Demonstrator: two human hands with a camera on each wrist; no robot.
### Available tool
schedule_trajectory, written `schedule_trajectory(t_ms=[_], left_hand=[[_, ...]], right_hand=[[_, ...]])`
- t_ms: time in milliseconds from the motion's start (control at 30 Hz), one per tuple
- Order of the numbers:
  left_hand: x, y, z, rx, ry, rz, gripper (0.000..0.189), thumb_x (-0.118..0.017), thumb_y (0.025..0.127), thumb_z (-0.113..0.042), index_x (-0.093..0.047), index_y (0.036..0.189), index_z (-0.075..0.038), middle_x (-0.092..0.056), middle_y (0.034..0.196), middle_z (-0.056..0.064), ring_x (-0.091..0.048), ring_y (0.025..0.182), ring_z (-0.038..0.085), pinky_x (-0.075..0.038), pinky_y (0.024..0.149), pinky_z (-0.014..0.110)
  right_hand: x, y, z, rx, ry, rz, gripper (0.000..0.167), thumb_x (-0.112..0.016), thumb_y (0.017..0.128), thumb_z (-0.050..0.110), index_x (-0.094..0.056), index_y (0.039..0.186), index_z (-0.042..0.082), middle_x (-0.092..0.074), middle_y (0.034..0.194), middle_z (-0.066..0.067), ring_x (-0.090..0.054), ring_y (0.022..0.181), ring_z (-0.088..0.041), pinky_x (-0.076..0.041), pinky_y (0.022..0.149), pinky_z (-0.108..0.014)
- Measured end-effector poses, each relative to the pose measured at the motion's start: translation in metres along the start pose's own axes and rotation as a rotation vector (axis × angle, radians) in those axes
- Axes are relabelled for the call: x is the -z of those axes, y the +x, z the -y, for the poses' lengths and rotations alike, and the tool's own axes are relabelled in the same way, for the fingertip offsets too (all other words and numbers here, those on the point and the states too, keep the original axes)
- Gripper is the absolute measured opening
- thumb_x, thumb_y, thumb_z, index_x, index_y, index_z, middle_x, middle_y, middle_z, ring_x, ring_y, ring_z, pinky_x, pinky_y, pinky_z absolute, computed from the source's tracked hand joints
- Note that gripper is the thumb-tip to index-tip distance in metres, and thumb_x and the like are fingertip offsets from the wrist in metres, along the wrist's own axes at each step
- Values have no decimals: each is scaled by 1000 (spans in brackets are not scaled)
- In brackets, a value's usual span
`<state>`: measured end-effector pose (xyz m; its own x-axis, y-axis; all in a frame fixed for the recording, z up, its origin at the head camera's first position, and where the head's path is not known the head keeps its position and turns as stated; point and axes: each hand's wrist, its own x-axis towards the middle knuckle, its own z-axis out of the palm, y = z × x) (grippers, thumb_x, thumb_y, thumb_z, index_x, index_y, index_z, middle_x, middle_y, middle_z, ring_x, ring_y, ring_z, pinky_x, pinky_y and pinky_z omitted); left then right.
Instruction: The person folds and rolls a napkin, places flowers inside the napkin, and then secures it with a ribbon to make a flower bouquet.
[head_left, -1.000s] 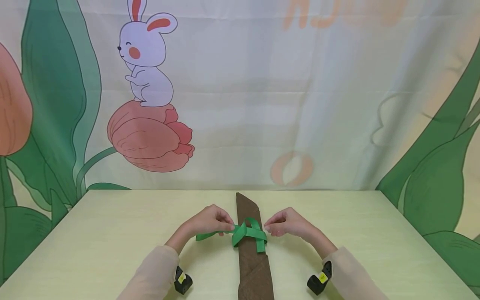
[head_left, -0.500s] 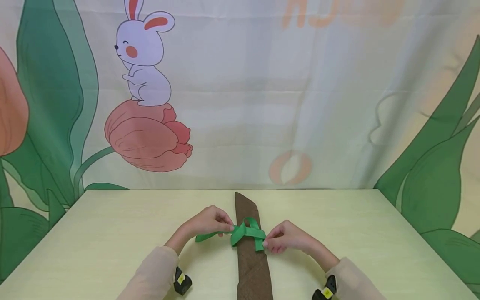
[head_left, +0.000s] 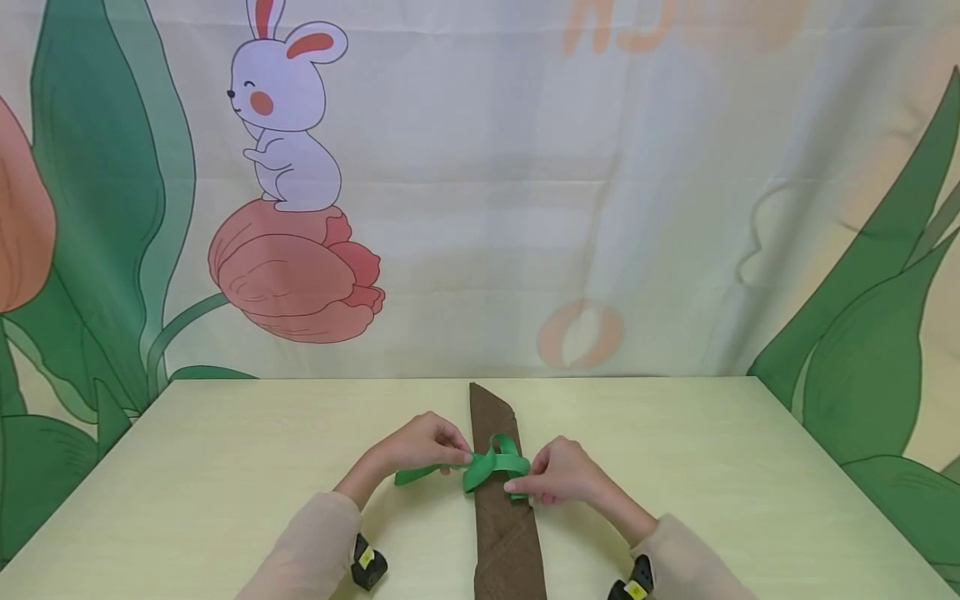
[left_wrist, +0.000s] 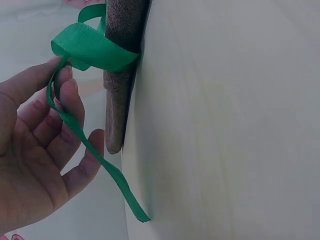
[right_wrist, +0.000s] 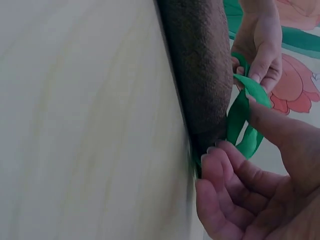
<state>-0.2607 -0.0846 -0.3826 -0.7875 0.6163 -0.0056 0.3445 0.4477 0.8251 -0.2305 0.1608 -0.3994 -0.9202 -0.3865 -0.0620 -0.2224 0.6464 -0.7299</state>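
Observation:
A rolled brown cloth (head_left: 504,533) lies lengthwise on the table, with a green ribbon (head_left: 480,475) looped across its upper part. My left hand (head_left: 423,442) pinches the ribbon between thumb and forefinger just left of the roll. From that pinch the ribbon's tail (left_wrist: 117,175) hangs down in the left wrist view. On the other side, my right hand (head_left: 562,471) is at the ribbon over the roll's right edge. In the right wrist view its thumb (right_wrist: 272,120) touches the ribbon loop, while the forefinger stays apart from the thumb, beside the cloth.
The pale wooden table (head_left: 262,450) extends to both sides of the roll. Behind its far edge hangs a curtain (head_left: 465,208) printed with a rabbit, tulips and leaves. Black wrist cameras (head_left: 369,565) are strapped at both sleeves.
My right hand has come from beside the roll, dipped lower, then moved left until its thumb overlaps the ribbon. My left hand keeps its pinch almost in place.

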Motion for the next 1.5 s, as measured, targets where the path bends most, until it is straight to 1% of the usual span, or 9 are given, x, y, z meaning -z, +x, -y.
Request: schedule_trajectory(t_ms=[133, 233, 367, 500, 600, 867, 1100, 1300, 1500], left_hand=[[-2, 1, -1, -11, 5, 12, 13, -65, 84, -16, -69, 85, -3, -65, 74, 5, -56, 59, 12, -46, 60, 26], [-2, 2, -1, -20, 17, 21, 12, -64, 84, -15, -68, 84, -3, -66, 74, 8, -56, 60, 12, -47, 60, 26], [1, -1, 1, -17, 28, 24, 11, -63, 85, -13, -68, 86, -3, -67, 76, 10, -59, 61, 12, -48, 61, 25], [6, -4, 3, -1, 41, 21, 11, -64, 84, -13, -68, 87, -4, -66, 75, 5, -58, 63, 12, -48, 62, 25], [8, -5, 4, 5, 54, 20, 11, -65, 83, -13, -68, 88, -4, -64, 73, 2, -56, 64, 10, -48, 63, 25], [12, -13, 5, 17, 33, 40, 13, -67, 82, -14, -69, 88, -3, -65, 73, 9, -54, 59, 10, -47, 59, 26], [18, -18, 8, 21, 88, 28, 14, -68, 81, -17, -70, 88, -4, -64, 72, 1, -53, 63, 10, -45, 62, 26], [22, -24, 11, 41, 111, 26, 14, -69, 80, -17, -70, 87, -5, -63, 69, -1, -50, 62, 9, -43, 61, 26], [27, -32, 12, 67, 130, 25, 14, -70, 79, -18, -70, 87, -6, -61, 67, -3, -49, 61, 8, -41, 61, 25]], right_hand=[[-2, 2, 4, 29, -29, -7, 28, -77, 71, 25, -64, 55, 6, -53, 44, 2, -48, 38, -6, -44, 41, -23], [0, 2, 5, 25, 18, 17, 20, -76, 71, 17, -65, 61, 5, -58, 49, 0, -53, 41, -8, -47, 43, -25], [6, 1, 1, 4, 121, 76, 14, -73, 74, 12, -64, 71, 1, -62, 58, -3, -59, 47, -12, -50, 47, -29], [15, 0, -7, -16, 204, 126, 14, -71, 77, 11, -63, 79, -1, -62, 62, -4, -60, 50, -13, -52, 50, -30], [24, -2, -12, -35, 237, 143, 15, -68, 79, 11, -63, 84, -3, -63, 65, -4, -59, 52, -12, -52, 53, -31], [45, -8, -24, -35, 303, 169, 19, -65, 83, 12, -62, 91, -6, -65, 71, -5, -61, 58, -13, -53, 57, -32], [60, -12, -35, -40, 307, 156, 21, -63, 84, 13, -62, 93, -6, -66, 72, -4, -61, 60, -12, -52, 58, -31], [73, -16, -43, -47, 304, 132, 21, -63, 84, 13, -63, 93, -7, -65, 73, -5, -60, 60, -12, -52, 59, -30], [84, -21, -51, -40, 297, 138, 23, -63, 85, 15, -63, 93, -7, -64, 72, -5, -59, 62, -12, -52, 59, -30]])
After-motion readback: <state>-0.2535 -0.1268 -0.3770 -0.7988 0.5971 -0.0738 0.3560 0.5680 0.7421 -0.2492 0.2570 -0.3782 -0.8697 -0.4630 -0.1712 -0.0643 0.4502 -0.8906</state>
